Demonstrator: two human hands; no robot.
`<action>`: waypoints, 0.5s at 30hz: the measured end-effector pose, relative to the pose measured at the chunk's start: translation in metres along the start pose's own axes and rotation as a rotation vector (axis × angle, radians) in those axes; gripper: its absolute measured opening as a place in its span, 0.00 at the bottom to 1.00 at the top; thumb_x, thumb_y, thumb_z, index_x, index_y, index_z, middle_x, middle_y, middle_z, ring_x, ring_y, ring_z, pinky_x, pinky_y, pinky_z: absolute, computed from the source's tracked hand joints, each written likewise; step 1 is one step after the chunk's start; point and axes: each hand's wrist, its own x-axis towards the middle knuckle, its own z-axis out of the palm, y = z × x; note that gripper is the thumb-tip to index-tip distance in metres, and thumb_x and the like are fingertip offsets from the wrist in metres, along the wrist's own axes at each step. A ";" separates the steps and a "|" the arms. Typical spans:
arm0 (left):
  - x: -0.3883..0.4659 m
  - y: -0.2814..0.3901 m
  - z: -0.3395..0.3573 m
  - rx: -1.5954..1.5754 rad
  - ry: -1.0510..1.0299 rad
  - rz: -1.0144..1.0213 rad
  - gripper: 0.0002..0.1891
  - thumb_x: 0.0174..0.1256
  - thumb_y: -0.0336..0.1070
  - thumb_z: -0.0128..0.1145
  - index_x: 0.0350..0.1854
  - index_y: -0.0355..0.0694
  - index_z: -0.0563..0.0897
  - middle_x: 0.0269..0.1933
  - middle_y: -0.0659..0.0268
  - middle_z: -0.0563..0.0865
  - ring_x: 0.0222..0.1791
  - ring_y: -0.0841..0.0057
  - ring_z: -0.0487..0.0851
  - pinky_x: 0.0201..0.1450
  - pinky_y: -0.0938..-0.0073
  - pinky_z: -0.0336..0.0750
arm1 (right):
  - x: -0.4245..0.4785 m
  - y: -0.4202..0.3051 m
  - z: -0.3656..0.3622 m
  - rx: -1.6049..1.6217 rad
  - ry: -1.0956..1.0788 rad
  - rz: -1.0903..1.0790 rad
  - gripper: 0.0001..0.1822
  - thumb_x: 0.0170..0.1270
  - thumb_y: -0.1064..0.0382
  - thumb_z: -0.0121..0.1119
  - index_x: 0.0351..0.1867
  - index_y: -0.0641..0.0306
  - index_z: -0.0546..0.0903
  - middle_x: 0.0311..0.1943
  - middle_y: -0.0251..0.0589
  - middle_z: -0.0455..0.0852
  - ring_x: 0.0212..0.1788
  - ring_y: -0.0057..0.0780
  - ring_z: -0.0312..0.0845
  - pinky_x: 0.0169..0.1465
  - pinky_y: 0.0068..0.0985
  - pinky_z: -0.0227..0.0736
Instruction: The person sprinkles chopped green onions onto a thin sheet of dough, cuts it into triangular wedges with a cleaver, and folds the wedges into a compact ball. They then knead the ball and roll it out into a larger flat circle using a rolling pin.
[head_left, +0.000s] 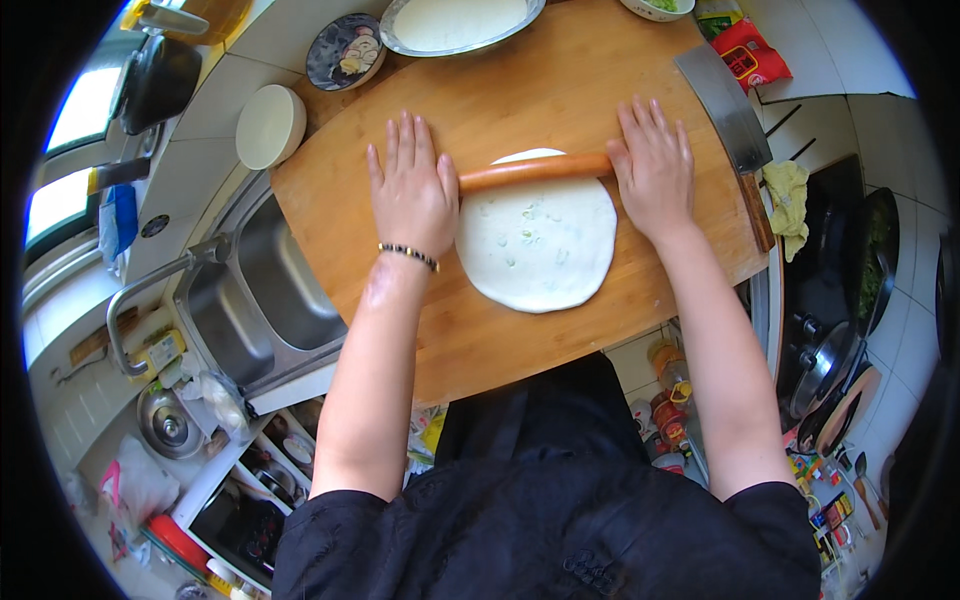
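A flat, round sheet of white dough (536, 244) with green bits showing through lies on a wooden board (480, 360). Across its far part rests a wooden rolling pin (536, 173). My left hand (412, 191), with a beaded bracelet at the wrist, is at the pin's left end, fingers stretched out flat and pointing away from me. At the right end is my right hand (655, 169), its thumb against the pin and its fingers extended. The palms hide both pin ends, and neither hand's fingers are wrapped round it.
A cleaver (724, 109) lies along the board's right edge, beside a yellow cloth (787, 206). Beyond the board are a metal basin (461, 51), a patterned bowl (330, 56) and a red packet (752, 56). A cream bowl (270, 127) stands left, near the sink (289, 277).
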 end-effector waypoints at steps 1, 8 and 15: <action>0.011 -0.002 0.001 0.009 0.007 -0.007 0.30 0.83 0.44 0.37 0.81 0.34 0.61 0.83 0.52 0.61 0.85 0.55 0.53 0.84 0.48 0.46 | 0.015 0.001 -0.002 -0.028 -0.049 0.006 0.32 0.81 0.42 0.46 0.76 0.60 0.70 0.79 0.48 0.66 0.82 0.43 0.55 0.82 0.51 0.44; 0.027 -0.010 0.007 -0.053 0.051 -0.017 0.32 0.83 0.45 0.41 0.81 0.32 0.59 0.83 0.48 0.58 0.84 0.51 0.53 0.84 0.49 0.46 | 0.036 0.000 -0.001 -0.051 0.068 -0.032 0.37 0.78 0.41 0.49 0.80 0.57 0.63 0.82 0.48 0.60 0.85 0.42 0.49 0.84 0.51 0.40; -0.087 0.013 -0.006 -0.182 0.008 0.009 0.37 0.80 0.47 0.48 0.84 0.34 0.53 0.84 0.49 0.55 0.85 0.50 0.50 0.84 0.48 0.43 | -0.092 -0.017 -0.030 0.103 -0.060 -0.025 0.43 0.77 0.40 0.51 0.84 0.56 0.52 0.84 0.46 0.55 0.85 0.40 0.46 0.84 0.52 0.36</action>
